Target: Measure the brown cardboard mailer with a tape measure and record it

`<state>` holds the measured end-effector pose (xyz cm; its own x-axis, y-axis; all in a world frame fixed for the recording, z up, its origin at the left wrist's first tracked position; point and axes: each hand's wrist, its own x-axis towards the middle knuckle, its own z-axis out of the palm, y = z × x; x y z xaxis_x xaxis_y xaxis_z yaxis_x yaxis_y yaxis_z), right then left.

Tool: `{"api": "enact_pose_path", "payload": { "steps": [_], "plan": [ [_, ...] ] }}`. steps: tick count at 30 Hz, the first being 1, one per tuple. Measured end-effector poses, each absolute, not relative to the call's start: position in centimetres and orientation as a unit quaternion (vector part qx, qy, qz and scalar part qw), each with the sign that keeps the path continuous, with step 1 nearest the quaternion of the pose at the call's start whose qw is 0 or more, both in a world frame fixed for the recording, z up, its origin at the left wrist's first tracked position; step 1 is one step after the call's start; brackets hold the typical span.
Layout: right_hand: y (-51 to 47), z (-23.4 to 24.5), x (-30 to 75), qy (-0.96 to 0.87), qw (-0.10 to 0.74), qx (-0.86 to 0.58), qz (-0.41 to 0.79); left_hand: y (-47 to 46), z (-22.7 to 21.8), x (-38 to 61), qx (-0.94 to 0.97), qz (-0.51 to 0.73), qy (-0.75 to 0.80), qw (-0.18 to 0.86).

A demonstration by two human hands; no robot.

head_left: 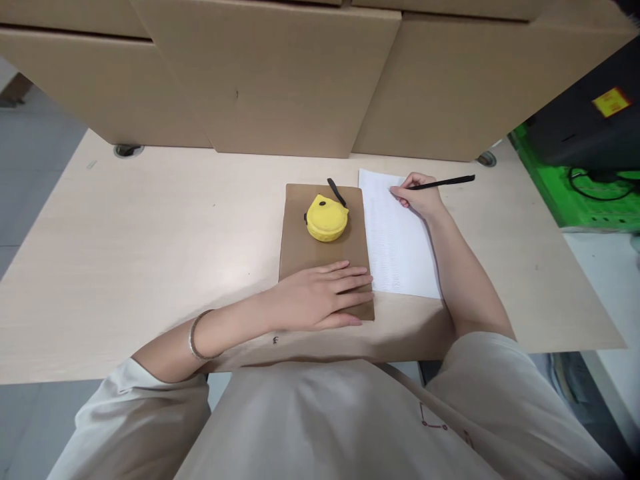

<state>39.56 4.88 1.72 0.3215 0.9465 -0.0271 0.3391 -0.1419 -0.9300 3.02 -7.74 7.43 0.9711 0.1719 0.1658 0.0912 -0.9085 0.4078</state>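
Observation:
Under my left hand lies a brown notebook or board; the hand rests flat on its lower part with fingers spread. A yellow tape measure with a black strap sits on the upper part of the brown cover. To its right is a white sheet of paper with faint printed columns, its left edge against the brown cover. My right hand is closed around a black pen at the sheet's top right. The pen's tip is hidden by my fingers.
Tall cardboard boxes stand along the back of the light wooden table. Cable holes open near the back corners. On the right are a green crate and a dark device with a cable.

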Motion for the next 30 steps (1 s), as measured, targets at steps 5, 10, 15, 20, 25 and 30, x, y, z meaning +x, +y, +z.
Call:
{"api": "enact_pose_path", "payload": {
  "steps": [5,10,15,20,25,30],
  "plan": [
    [5.0,1.7,39.4,-0.469,0.443,-0.688,0.332,-7.8,7.2,3.0,0.973,0.111,0.061,0.195],
    [5.2,1.3,39.8,-0.461,0.449,-0.697,0.315,-7.8,7.3,3.1,0.975,0.105,0.061,0.188],
    [5.1,0.9,40.5,-0.469,0.474,-0.663,0.34,-7.8,7.3,3.2,0.974,0.103,0.065,0.191],
    [5.0,1.2,40.2,-0.491,0.447,-0.673,0.324,-7.7,7.1,3.1,0.971,0.116,0.061,0.2],
    [5.1,1.5,39.7,-0.492,0.431,-0.697,0.294,-7.7,7.2,3.2,0.973,0.122,0.056,0.19],
    [5.0,1.3,40.0,-0.49,0.438,-0.696,0.289,-7.7,7.2,3.1,0.972,0.12,0.06,0.194]
  ]
}}
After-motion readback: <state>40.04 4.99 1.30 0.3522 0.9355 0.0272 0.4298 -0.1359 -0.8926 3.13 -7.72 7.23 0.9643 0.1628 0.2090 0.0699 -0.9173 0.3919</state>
